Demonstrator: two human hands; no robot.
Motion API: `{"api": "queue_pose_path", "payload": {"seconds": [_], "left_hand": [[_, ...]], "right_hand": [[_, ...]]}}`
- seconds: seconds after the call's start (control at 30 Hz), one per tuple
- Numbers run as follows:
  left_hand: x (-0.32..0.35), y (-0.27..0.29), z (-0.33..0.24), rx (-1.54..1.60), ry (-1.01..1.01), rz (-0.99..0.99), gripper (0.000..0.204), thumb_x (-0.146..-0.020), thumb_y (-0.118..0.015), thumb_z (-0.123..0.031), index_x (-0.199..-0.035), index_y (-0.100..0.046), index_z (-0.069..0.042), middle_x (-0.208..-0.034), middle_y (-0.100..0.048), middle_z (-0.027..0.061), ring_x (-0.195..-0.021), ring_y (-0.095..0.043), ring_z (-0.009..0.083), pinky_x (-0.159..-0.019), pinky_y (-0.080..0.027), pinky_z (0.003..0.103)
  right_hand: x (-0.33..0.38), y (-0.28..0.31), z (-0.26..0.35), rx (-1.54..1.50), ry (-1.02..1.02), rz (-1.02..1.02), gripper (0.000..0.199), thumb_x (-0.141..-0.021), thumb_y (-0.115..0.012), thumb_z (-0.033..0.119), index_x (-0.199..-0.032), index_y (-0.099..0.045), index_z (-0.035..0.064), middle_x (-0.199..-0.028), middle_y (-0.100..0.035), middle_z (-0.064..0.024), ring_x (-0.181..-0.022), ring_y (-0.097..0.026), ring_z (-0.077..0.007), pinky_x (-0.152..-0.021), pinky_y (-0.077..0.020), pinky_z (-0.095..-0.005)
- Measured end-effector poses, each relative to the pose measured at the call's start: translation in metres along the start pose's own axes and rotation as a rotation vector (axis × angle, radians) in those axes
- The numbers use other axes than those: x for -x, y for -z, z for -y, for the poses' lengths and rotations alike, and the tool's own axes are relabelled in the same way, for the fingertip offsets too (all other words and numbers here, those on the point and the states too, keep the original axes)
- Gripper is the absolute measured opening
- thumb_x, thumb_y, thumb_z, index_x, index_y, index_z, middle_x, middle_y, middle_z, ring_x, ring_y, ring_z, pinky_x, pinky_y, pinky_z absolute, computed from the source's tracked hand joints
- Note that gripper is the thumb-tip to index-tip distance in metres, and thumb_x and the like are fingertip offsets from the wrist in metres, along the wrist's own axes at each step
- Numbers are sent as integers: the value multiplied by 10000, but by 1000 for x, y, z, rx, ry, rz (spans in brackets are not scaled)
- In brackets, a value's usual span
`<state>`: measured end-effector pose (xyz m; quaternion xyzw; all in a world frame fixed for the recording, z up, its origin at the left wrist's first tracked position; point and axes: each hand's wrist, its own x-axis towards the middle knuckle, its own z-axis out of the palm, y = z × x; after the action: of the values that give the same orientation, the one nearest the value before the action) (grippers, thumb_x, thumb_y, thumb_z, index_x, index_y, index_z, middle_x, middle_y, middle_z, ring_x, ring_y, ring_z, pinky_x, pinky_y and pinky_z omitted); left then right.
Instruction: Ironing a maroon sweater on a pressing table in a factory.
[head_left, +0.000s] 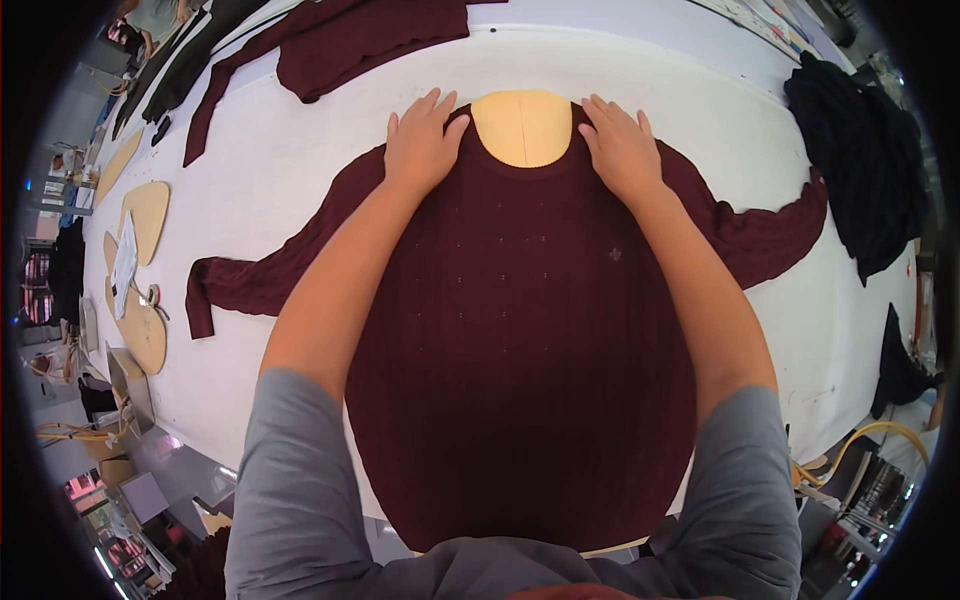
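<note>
A dark maroon knit sweater (520,330) lies flat on a white table (290,150), pulled over a tan board (523,128) that shows through the neck opening. My left hand (423,140) presses flat on the left shoulder beside the collar, fingers spread. On the right shoulder my right hand (618,145) rests flat in the same way. Both sleeves stretch out sideways on the table.
A second maroon garment (340,45) lies at the far side of the table. Black garments (865,160) are heaped at the right edge. Several tan boards (145,215) and a roll of tape (153,296) sit along the left edge.
</note>
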<state>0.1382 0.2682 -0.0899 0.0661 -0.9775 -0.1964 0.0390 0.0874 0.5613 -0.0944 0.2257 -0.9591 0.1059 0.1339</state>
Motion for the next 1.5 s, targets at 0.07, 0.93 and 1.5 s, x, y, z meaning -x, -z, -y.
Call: {"api": "queue_pose_path", "payload": {"seconds": [0.07,0.93,1.5], "left_hand": [[55,3,-2,-228,-378,-321,509,-1093,-431,-392,-1490,-562,-100,-1584,-493,106,-1467,-456,254,-1213,-314,513],[3,-14,-26,-263,-168,-95,507,-1111,-381,-329,-1548,-471,-90,-1677,-370,61,-1563,-305,267,-1255,-225,522],[520,65,173,-338,459,10,678,-1042,-526,-326,-1623,-318,-44,-1706,-202,250,-1594,-143,418,-1259,-144,580]], "right_hand": [[40,20,4,134,179,-160,532,-1026,-583,354,-1459,-560,46,-1525,-564,-101,-1410,-521,-292,-1206,-344,-496],[139,28,43,41,61,73,636,-1061,-497,439,-1534,-461,16,-1658,-385,-129,-1566,-286,-289,-1257,-234,-525],[339,126,21,-143,-171,-99,633,-1004,-625,273,-1539,-428,-4,-1642,-389,-193,-1521,-357,-404,-1232,-282,-526]]}}
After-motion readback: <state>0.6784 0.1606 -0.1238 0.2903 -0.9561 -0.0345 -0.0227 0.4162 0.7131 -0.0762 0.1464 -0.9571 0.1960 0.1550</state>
